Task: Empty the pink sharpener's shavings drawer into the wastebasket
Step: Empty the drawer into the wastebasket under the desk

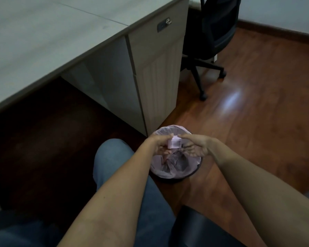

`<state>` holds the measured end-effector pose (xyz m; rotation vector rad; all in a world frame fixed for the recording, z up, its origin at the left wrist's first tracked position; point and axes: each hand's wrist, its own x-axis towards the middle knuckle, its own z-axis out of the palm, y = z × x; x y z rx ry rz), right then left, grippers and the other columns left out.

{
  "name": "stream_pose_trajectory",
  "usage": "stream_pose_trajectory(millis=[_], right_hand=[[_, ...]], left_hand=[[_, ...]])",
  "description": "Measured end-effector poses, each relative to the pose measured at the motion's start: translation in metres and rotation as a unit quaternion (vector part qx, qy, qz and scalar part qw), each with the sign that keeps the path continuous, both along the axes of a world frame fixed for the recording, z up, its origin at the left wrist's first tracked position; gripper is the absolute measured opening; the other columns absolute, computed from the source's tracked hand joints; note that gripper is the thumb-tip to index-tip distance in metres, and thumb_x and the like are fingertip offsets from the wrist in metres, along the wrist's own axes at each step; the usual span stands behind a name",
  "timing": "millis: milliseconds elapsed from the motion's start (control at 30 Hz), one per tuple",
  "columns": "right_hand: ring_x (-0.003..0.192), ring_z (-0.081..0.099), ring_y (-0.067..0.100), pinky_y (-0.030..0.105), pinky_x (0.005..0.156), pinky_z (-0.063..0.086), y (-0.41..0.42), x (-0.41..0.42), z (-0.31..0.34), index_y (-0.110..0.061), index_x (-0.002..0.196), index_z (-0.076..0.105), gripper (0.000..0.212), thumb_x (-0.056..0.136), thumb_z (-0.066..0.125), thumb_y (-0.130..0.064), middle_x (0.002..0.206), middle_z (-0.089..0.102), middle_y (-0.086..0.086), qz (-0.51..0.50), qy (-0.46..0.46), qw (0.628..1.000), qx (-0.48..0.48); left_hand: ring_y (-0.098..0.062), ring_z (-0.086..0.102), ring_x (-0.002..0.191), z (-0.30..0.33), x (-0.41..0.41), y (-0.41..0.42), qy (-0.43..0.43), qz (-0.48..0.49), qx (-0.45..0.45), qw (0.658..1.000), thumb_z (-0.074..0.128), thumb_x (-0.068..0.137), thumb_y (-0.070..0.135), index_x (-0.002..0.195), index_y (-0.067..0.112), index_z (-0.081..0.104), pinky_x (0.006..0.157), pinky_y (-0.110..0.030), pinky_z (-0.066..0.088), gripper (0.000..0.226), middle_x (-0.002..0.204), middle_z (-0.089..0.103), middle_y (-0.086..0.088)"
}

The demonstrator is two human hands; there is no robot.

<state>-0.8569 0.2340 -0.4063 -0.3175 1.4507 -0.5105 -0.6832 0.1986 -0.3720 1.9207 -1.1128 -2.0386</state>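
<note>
Sharpener (pixel 175 142), pinched by left hand (pixel 160 145) over lower-centre wastebasket (pixel 175 173) so shavings fall inside; right hand (pixel 194 146) loosely open beside it.

Operator body: bare arms, jeans

Both forearms uncovered, no sleeves, watch or rings visible; left hand (pixel 161 144) and right hand (pixel 197 147) ungloved. Blue denim jeans (pixel 114 157) on legs.

Both hands (pixel 161 144) holding pink sharpener (pixel 175 142), above wastebasket (pixel 175 172)

two hands (pixel 161 145), one pink sharpener (pixel 175 142), one wastebasket (pixel 175 175), one desk (pixel 43 50), one office chair (pixel 214 29)
</note>
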Motion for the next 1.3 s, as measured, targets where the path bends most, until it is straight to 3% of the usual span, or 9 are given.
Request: stream_pose_trajectory(millis=[100,267,433,533,667,767,967,1167,1300], right_hand=[[0.082,0.066,0.017,0.025,0.069,0.056,-0.003,0.001,0.0,-0.002,0.117,0.061,0.062,0.081,0.077,-0.049,0.107,0.068,0.012,-0.033,0.002,0.999,0.0],[0.081,0.063,0.017,0.025,0.068,0.052,-0.005,0.001,0.005,0.002,0.123,0.059,0.065,0.085,0.073,-0.049,0.1,0.066,0.011,-0.044,0.002,0.999,0.0],[0.072,0.063,0.018,0.026,0.061,0.053,-0.009,0.003,0.009,0.004,0.115,0.061,0.062,0.082,0.076,-0.047,0.088,0.067,0.011,-0.033,0.012,0.999,0.031],[0.074,0.061,0.017,0.026,0.063,0.052,-0.018,0.002,0.013,0.002,0.115,0.062,0.062,0.082,0.075,-0.049,0.092,0.067,0.01,-0.034,0.018,0.999,0.004],[0.072,0.064,0.021,0.029,0.058,0.054,-0.02,0.007,0.017,-0.003,0.108,0.063,0.053,0.078,0.08,-0.044,0.094,0.07,0.015,-0.011,0.02,0.999,0.033],[0.071,0.064,0.019,0.027,0.059,0.054,-0.025,0.006,0.018,-0.006,0.101,0.063,0.045,0.081,0.076,-0.044,0.09,0.069,0.013,-0.009,0.027,1.0,0.013],[0.075,0.063,0.021,0.028,0.056,0.055,-0.017,0.005,0.009,-0.002,0.123,0.059,0.061,0.08,0.078,-0.041,0.098,0.068,0.015,-0.003,0.019,1.0,0.023],[0.067,0.058,0.02,0.026,0.059,0.051,-0.011,0.004,0.007,-0.002,0.111,0.061,0.051,0.08,0.077,-0.039,0.074,0.074,0.014,0.037,0.019,0.999,0.033],[0.076,0.061,0.014,0.023,0.065,0.047,-0.015,0.004,0.015,-0.012,0.11,0.065,0.037,0.088,0.07,-0.041,0.095,0.069,0.008,0.031,0.014,0.997,-0.065]], left_hand=[[-0.023,0.065,0.06,-0.004,-0.003,-0.005,0.011,0.05,-0.034,0.998,0.077,0.085,0.04,0.122,0.002,0.059,0.055,-0.026,0.059,0.056,0.094,0.069,-0.018],[-0.024,0.067,0.063,-0.005,-0.004,-0.008,0.017,0.051,-0.055,0.997,0.079,0.084,0.039,0.136,-0.003,0.053,0.056,-0.027,0.061,0.072,0.113,0.072,-0.022],[-0.026,0.068,0.07,0.0,-0.001,-0.013,0.024,0.014,-0.024,0.999,0.076,0.087,0.038,0.138,-0.001,0.052,0.074,-0.033,0.061,0.069,0.1,0.07,-0.018],[-0.025,0.072,0.07,-0.002,0.005,-0.022,0.047,0.044,-0.061,0.996,0.082,0.08,0.039,0.134,-0.006,0.054,0.07,-0.032,0.063,0.076,0.117,0.071,-0.021],[-0.025,0.073,0.075,0.0,0.01,-0.02,0.043,0.012,0.009,0.999,0.075,0.087,0.039,0.136,0.001,0.058,0.073,-0.03,0.063,0.064,0.101,0.068,-0.014],[-0.031,0.078,0.083,-0.007,0.011,-0.025,0.055,0.067,-0.036,0.996,0.085,0.078,0.036,0.133,-0.004,0.056,0.07,-0.034,0.066,0.074,0.112,0.071,-0.018],[-0.025,0.074,0.072,-0.012,0.013,-0.019,0.057,0.039,-0.007,0.998,0.082,0.083,0.032,0.126,-0.005,0.06,0.061,-0.03,0.065,0.061,0.09,0.069,-0.014],[-0.023,0.073,0.078,-0.017,0.02,-0.015,0.056,0.011,0.024,0.998,0.083,0.082,0.028,0.109,0.001,0.065,0.061,-0.028,0.065,0.042,0.101,0.069,-0.013],[-0.027,0.073,0.091,-0.014,0.02,-0.022,0.097,0.052,-0.052,0.993,0.086,0.079,0.018,0.121,-0.013,0.065,0.089,-0.037,0.063,0.057,0.115,0.073,-0.025]])
